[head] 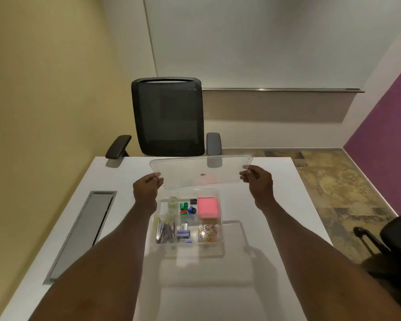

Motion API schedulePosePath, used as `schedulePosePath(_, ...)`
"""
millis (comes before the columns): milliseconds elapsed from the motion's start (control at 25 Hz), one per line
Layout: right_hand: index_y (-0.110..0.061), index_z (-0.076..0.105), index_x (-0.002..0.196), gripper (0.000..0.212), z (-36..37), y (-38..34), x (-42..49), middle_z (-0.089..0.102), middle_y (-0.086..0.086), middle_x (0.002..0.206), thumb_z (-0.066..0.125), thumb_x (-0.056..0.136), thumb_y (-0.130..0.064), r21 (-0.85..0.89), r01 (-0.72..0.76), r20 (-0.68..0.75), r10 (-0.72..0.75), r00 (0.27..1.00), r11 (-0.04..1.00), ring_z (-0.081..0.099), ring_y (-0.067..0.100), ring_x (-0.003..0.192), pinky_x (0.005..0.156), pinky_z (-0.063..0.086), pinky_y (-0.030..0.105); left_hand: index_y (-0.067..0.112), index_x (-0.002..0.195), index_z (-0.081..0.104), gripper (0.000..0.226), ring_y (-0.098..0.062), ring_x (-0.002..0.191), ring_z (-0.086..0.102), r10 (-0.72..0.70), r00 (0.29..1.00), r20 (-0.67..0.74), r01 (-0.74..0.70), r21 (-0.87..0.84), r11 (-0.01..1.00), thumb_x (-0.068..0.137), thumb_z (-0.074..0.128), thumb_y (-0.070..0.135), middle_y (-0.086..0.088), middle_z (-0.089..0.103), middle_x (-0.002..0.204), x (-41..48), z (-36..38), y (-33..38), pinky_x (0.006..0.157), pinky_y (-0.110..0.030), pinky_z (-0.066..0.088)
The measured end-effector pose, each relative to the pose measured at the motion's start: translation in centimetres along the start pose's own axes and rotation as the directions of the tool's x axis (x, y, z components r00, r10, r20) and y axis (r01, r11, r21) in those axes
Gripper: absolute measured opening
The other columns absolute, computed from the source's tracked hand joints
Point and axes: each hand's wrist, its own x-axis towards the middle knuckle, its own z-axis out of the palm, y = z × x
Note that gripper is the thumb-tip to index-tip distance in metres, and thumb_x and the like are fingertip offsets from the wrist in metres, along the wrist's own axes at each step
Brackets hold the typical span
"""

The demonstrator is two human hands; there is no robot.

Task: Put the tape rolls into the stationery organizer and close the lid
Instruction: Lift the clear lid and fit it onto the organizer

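Note:
A clear plastic stationery organizer point(220, 245) sits on the white table, divided into compartments. Clear tape rolls point(173, 202) lie in its far left compartment. Other compartments hold coloured clips, a pink notepad point(207, 207), paper clips and staple boxes. I hold the clear lid point(200, 172) in the air above and beyond the organizer, tilted toward me. My left hand point(147, 188) pinches its left edge and my right hand point(257, 181) pinches its right edge.
A black mesh office chair point(168, 117) stands at the table's far edge. A grey cable tray cover point(83, 232) is set into the table at the left. Another chair point(389, 237) shows at the right edge. The white table point(287, 205) extends around the organizer.

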Motion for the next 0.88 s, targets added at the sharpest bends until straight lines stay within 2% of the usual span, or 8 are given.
schedulePosePath(120, 0.009, 0.067, 0.117, 0.025, 1.1, -0.7, -0.3, 0.071, 0.027, 0.106, 0.052, 0.101, -0.002, 0.279, -0.229, 0.104, 0.208, 0.973, 0.932, 0.069, 0.034, 0.095, 0.095, 0.056, 0.044, -0.008, 0.146, 0.053, 0.043, -0.033, 0.131, 0.066, -0.197, 0.978, 0.075, 0.208, -0.21, 0.955, 0.105, 0.055, 0.004, -0.023, 0.065, 0.14, 0.8, -3.0, 1.4, 0.113, -0.036, 0.055)
schedulePosePath(200, 0.006, 0.067, 0.118, 0.03, 1.1, -0.7, -0.9, 0.071, 0.02, 0.107, 0.054, 0.103, -0.016, 0.381, -0.359, 0.205, 0.301, 0.932, 0.852, 0.068, 0.032, 0.098, 0.093, 0.055, 0.041, -0.005, 0.144, 0.055, 0.043, -0.027, 0.118, 0.065, -0.24, 0.963, 0.118, 0.259, -0.176, 0.95, 0.103, 0.061, 0.006, -0.019, 0.065, 0.133, 1.1, -5.0, 1.1, 0.111, -0.037, 0.053)
schedulePosePath(360, 0.003, 0.068, 0.101, 0.033, 1.3, 0.5, -2.2, 0.074, 0.022, 0.091, 0.072, 0.093, -0.028, 0.09, -0.372, 0.216, 0.346, 0.913, 0.924, 0.067, 0.028, 0.074, 0.07, 0.055, 0.033, -0.012, 0.11, 0.07, 0.019, -0.028, 0.097, 0.062, -0.291, 0.948, 0.128, 0.293, 0.005, 0.956, 0.093, 0.072, -0.005, -0.021, 0.067, 0.107, 1.8, -7.0, -1.4, 0.11, -0.04, 0.049)
schedulePosePath(440, 0.001, 0.063, 0.1, 0.028, 1.7, 1.3, -2.5, 0.073, 0.026, 0.088, 0.079, 0.087, -0.019, 0.009, -0.402, 0.162, 0.395, 0.904, 0.916, 0.064, 0.025, 0.065, 0.065, 0.053, 0.031, -0.02, 0.115, 0.066, 0.025, -0.028, 0.09, 0.062, -0.278, 0.954, 0.113, 0.274, 0.054, 0.96, 0.092, 0.071, -0.011, -0.019, 0.066, 0.092, 1.9, -7.2, -2.5, 0.099, -0.035, 0.052)
schedulePosePath(480, 0.001, 0.064, 0.101, 0.028, 1.9, 1.8, -2.6, 0.073, 0.026, 0.088, 0.08, 0.086, -0.015, -0.021, -0.412, 0.149, 0.41, 0.9, 0.911, 0.063, 0.024, 0.063, 0.064, 0.053, 0.03, -0.02, 0.122, 0.064, 0.032, -0.029, 0.09, 0.063, -0.285, 0.952, 0.109, 0.278, 0.072, 0.958, 0.092, 0.07, -0.013, -0.021, 0.069, 0.098, 1.8, -7.4, -2.9, 0.098, -0.034, 0.053)
schedulePosePath(600, 0.009, 0.071, 0.095, 0.02, 2.8, 3.7, -3.2, 0.074, 0.028, 0.089, 0.079, 0.085, -0.006, -0.146, -0.427, 0.135, 0.445, 0.885, 0.893, 0.061, 0.025, 0.061, 0.066, 0.056, 0.033, -0.011, 0.127, 0.067, 0.032, -0.029, 0.093, 0.066, -0.315, 0.944, 0.102, 0.289, 0.208, 0.934, 0.095, 0.066, -0.011, -0.026, 0.07, 0.123, 2.0, -8.0, -4.5, 0.096, -0.035, 0.056)
schedulePosePath(720, 0.008, 0.074, 0.086, 0.013, 3.9, 6.0, -4.1, 0.071, 0.021, 0.076, 0.08, 0.082, -0.003, -0.282, -0.42, 0.047, 0.45, 0.892, 0.862, 0.063, 0.027, 0.06, 0.074, 0.06, 0.044, -0.016, 0.118, 0.072, 0.029, -0.024, 0.072, 0.07, -0.288, 0.958, -0.002, 0.28, 0.246, 0.928, 0.09, 0.073, -0.009, -0.03, 0.074, 0.102, 2.1, -8.1, -7.1, 0.085, -0.036, 0.062)
schedulePosePath(880, 0.002, 0.076, 0.082, 0.009, 5.8, 9.0, -4.4, 0.07, 0.015, 0.07, 0.079, 0.08, -0.006, -0.394, -0.47, -0.037, 0.497, 0.867, 0.79, 0.063, 0.026, 0.061, 0.082, 0.059, 0.044, -0.011, 0.109, 0.078, 0.027, -0.033, 0.085, 0.069, -0.248, 0.963, -0.103, 0.269, 0.355, 0.895, 0.083, 0.083, -0.006, -0.032, 0.077, 0.102, 2.7, -7.6, -10.1, 0.106, -0.052, 0.058)
